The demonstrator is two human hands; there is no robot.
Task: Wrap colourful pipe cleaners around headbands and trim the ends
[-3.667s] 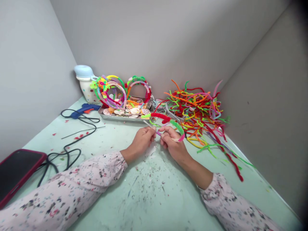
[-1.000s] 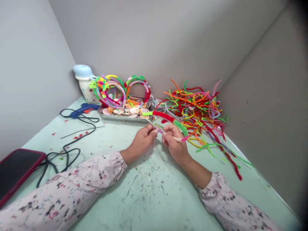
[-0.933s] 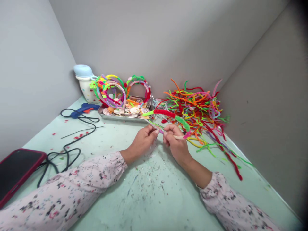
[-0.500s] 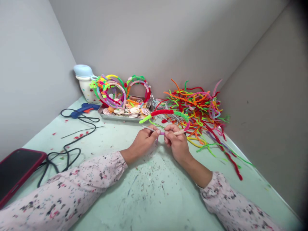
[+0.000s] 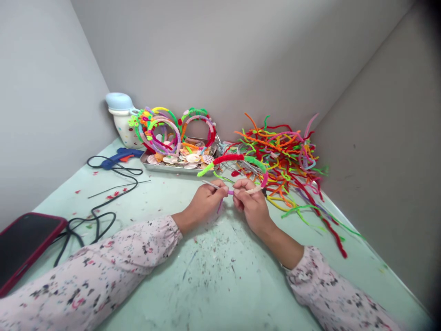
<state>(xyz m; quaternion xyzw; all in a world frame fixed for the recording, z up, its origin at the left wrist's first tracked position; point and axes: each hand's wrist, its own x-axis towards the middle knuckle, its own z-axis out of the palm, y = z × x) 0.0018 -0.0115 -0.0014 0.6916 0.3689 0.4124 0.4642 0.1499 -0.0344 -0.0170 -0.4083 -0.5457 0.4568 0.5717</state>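
A headband (image 5: 228, 157) wrapped in green, red, pink and cream fuzzy pipe cleaner curves up between my hands. My left hand (image 5: 206, 200) is closed, pinching its bare grey end. At the fingertips a purple pipe cleaner (image 5: 219, 207) goes round the band, and its loose tail hangs below. Closed on the cream-wrapped part, my right hand (image 5: 253, 202) sits just to the right, a small gap from the left fingertips. The fingers hide part of the band.
Behind my hands is a metal tray (image 5: 165, 169) of shells with finished headbands (image 5: 165, 133) on it. A heap of pipe cleaners (image 5: 282, 147) lies right. On the left are a blue glue gun (image 5: 120, 157), black cord (image 5: 96, 214), phone (image 5: 27, 243) and white cup (image 5: 124, 124).
The headband has tilted and shifted slightly left. The purple tail has swung from hanging straight to slanting down left. Both hands keep their grip.
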